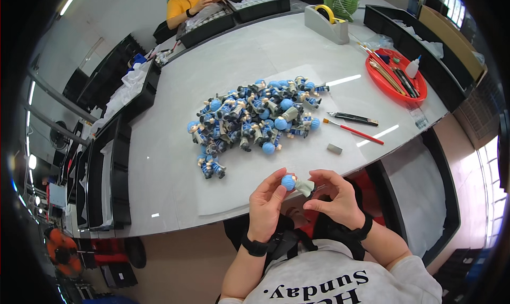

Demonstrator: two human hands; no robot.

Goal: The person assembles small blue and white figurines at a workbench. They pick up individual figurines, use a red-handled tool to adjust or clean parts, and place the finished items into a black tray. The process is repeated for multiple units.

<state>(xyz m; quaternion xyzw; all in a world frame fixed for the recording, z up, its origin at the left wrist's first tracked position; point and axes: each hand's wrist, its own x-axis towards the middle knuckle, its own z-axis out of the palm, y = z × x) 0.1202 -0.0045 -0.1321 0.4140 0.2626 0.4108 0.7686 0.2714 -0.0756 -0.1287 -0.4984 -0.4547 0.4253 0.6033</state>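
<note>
Just over the table's near edge I hold a small figurine point(304, 186) with a blue head and a grey-green body. My left hand point(268, 202) pinches it by the head between thumb and fingers. On the other side, my right hand point(338, 199) curls its thumb and fingers around the figurine's lower end. In front of my hands a large heap of similar figurines point(249, 115), with blue heads and blue-and-dark bodies, lies on a white sheet point(223, 195). A small grey block point(334, 149) rests on the sheet just beyond my right hand.
Right of the heap lie a craft knife point(353, 118) and a red-handled brush point(355, 131). A red tray point(376, 80) holds brushes and a white bottle. Farther back stand a tape dispenser point(325, 26) and a green fan point(341, 1). Black bins point(123, 171) line the sides; a person in yellow works opposite.
</note>
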